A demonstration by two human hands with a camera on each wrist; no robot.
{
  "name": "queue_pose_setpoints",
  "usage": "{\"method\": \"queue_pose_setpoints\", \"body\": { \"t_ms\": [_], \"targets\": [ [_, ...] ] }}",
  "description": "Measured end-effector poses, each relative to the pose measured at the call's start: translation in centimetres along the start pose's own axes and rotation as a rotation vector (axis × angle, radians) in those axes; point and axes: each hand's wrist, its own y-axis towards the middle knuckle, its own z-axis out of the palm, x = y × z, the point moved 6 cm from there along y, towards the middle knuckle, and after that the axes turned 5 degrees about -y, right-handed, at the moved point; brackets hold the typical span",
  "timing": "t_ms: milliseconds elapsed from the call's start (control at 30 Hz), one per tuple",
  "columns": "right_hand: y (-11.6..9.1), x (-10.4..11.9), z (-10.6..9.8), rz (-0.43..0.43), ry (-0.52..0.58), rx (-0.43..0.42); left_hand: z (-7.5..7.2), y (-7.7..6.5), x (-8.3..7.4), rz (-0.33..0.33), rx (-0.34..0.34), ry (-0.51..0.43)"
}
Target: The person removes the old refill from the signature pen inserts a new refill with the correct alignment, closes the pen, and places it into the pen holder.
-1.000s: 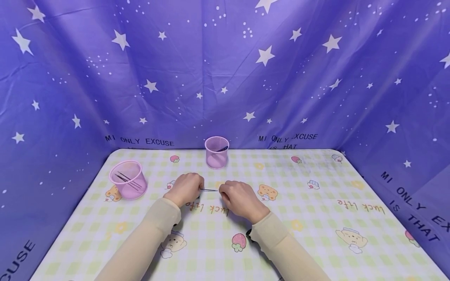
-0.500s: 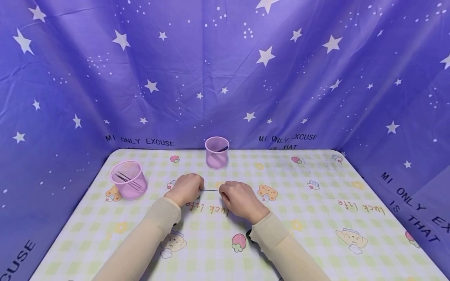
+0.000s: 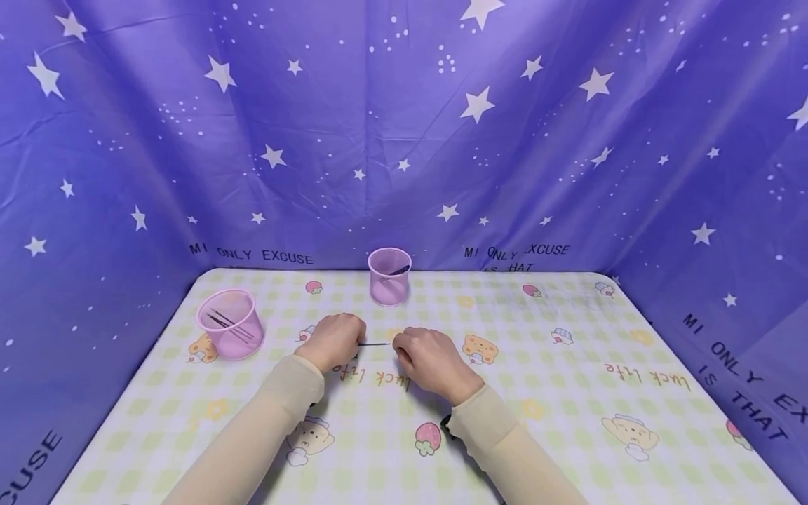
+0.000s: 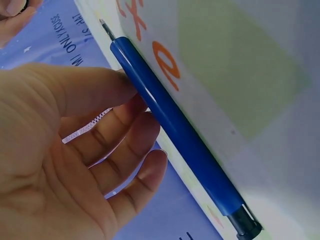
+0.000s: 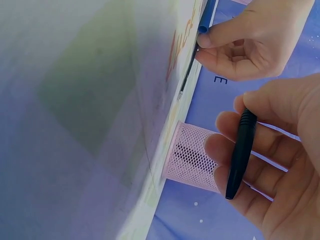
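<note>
My left hand (image 3: 332, 341) pinches the blue barrel (image 4: 170, 122) of a ballpoint pen between thumb and fingers. A black push-button end (image 4: 245, 224) with a clip is on one end of the barrel. Out of the other end sticks a thin pen refill (image 3: 374, 344), pointing toward my right hand (image 3: 432, 356). The right hand holds the pen's black tapered grip section (image 5: 241, 152), its ribbed end by the thumb. In the right wrist view, a gap shows between the grip section and the refill's tip.
At the left stands a pink mesh cup (image 3: 245, 344) with several thin refills (image 3: 229, 322) leaning in it. Another pink mesh cup (image 3: 386, 293) stands at the back middle, with dark pieces inside. A checked tablecloth (image 3: 568, 379) covers the table; a purple starry curtain (image 3: 404, 126) surrounds it.
</note>
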Motion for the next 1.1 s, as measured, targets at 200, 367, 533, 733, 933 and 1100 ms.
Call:
{"method": "queue_pose_setpoints", "body": {
  "t_ms": [200,367,533,733,933,1100],
  "targets": [
    [0.05,0.13,-0.20,-0.006,0.002,-0.005,0.09,0.10,-0.02,0.017,-0.010,0.027],
    [0.03,0.15,-0.24,-0.006,0.002,-0.005,0.10,0.08,-0.19,0.036,-0.014,0.050],
    [0.03,0.12,-0.14,0.002,-0.001,0.009,0.14,0.07,-0.34,0.049,-0.008,0.051],
    [0.00,0.08,0.06,0.007,-0.003,0.019,0.30,0.15,-0.30,0.058,-0.008,0.050],
    [0.01,0.16,0.02,-0.002,0.004,0.008,0.27,0.17,-0.22,0.051,-0.011,0.037],
    [0.00,0.20,0.05,-0.006,0.006,0.008,0.27,0.17,-0.23,0.036,-0.003,0.035]
  ]
}}
